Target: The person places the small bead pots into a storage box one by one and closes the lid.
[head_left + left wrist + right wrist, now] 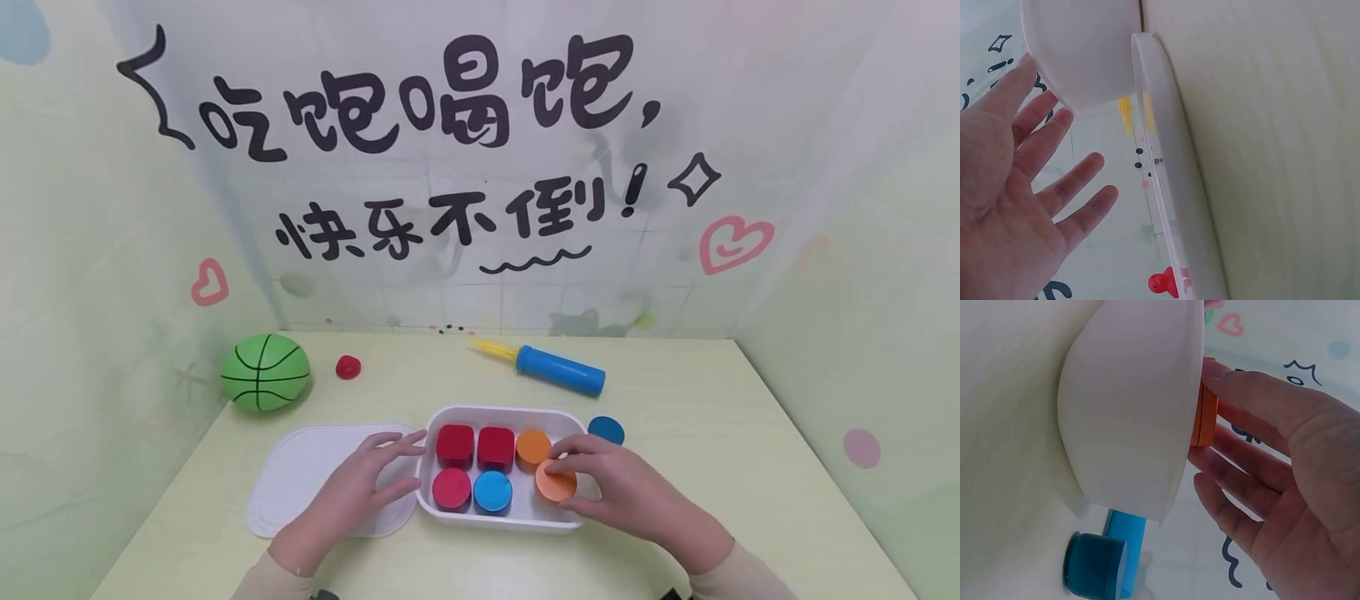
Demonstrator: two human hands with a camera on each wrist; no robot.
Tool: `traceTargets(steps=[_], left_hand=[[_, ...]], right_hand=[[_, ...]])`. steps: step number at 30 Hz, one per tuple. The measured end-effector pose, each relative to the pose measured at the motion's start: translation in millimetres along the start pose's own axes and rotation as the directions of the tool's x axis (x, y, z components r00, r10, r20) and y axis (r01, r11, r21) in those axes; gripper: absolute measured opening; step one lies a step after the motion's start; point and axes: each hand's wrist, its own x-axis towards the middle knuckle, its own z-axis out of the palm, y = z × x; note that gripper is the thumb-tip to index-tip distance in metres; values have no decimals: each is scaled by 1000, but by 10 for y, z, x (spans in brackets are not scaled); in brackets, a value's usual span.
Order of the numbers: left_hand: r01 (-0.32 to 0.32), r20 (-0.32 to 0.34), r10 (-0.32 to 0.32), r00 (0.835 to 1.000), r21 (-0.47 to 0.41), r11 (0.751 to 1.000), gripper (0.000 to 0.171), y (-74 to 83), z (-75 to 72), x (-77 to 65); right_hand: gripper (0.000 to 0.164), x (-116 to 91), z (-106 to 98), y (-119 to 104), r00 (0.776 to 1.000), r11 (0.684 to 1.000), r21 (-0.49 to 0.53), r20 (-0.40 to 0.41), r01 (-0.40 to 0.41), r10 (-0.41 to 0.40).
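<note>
My right hand pinches an orange round tin between thumb and fingers, at the right end of a white plastic box. In the right wrist view, that tin sticks up past the box's rim. My left hand reaches over the white lid with its fingers spread, fingertips right at the box's left edge. Inside the box stand two red square tins, a red round tin, a blue round tin and another orange round tin.
A dark blue round tin stands outside the box, behind my right hand. Farther back lie a blue hand pump with a yellow nozzle and a small red toy duck. A green ball rests at the back left, by the printed wall sheet.
</note>
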Motion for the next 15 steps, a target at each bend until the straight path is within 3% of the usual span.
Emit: traceTargets(steps=[8,15], left_hand=[[-11,-5,11,1000,8,1000,60,-9,-6,3],[-11,-1,11,1000,-1,1000,61,-1,-11,-2]], right_hand=[[38,188,78,-26,989,1000,-1,147,-3,3],[35,288,141,-17,978,999,-25,204,39,-33]])
